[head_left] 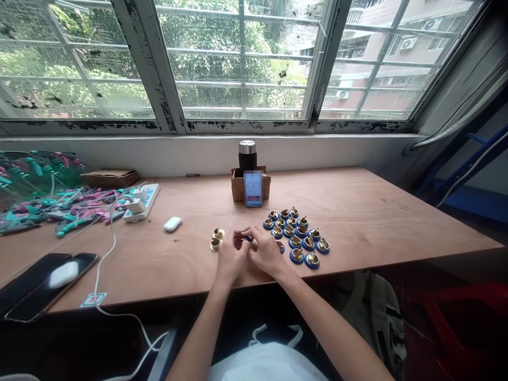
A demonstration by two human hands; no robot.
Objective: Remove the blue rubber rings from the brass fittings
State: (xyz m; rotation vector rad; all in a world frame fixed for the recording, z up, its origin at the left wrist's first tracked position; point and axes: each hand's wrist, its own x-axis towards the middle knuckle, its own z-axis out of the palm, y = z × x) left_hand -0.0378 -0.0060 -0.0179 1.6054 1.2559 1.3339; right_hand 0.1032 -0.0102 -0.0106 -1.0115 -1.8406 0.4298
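Observation:
My left hand [231, 254] and my right hand [265, 253] meet above the front part of the table, fingertips pinched together. Between them a small dark blue piece [248, 238] peeks out; the fingers cover most of it. Just left of my left hand lie a few shiny gold metal pieces [218, 233] with no blue showing. Close to my right hand stand several gold round pieces on blue ring-like bases [295, 242], each with an upright tab on top. One of these is partly hidden behind my right hand.
A phone [253, 189] leans on a cardboard box [237, 189] with a black bottle [247, 159] behind. Leftward are a white earbud case [172, 224], a power strip [147, 201], pink and teal tools [85, 203], cables and dark phones [37, 288]. The table's front edge [159, 299] is near my forearms.

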